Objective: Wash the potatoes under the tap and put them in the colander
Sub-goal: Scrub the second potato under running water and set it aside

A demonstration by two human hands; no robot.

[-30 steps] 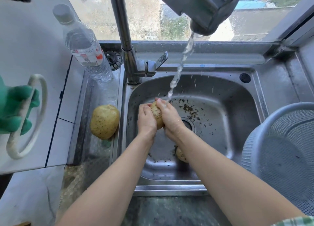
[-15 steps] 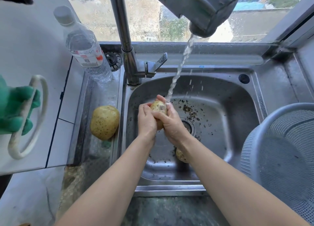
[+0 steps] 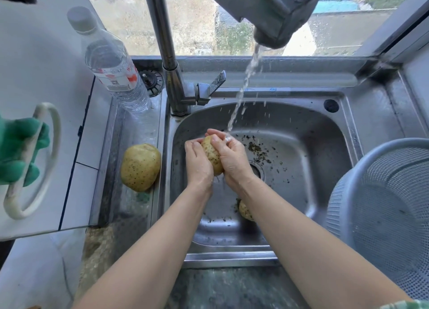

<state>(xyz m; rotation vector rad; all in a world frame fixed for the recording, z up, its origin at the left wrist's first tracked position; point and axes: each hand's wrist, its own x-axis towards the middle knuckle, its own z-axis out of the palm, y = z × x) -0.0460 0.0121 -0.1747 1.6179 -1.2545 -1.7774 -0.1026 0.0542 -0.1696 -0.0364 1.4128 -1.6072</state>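
Gripping one potato (image 3: 212,155) mid-frame: left hand (image 3: 197,162) and right hand (image 3: 233,159) curled around it, tap (image 3: 267,13) stream striking right fingers (image 3: 220,138).

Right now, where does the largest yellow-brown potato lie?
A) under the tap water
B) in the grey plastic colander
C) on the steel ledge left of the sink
C: the largest yellow-brown potato lies on the steel ledge, while the left hand and right hand grip a smaller potato.

Potato (image 3: 212,155) under tap (image 3: 269,13) stream
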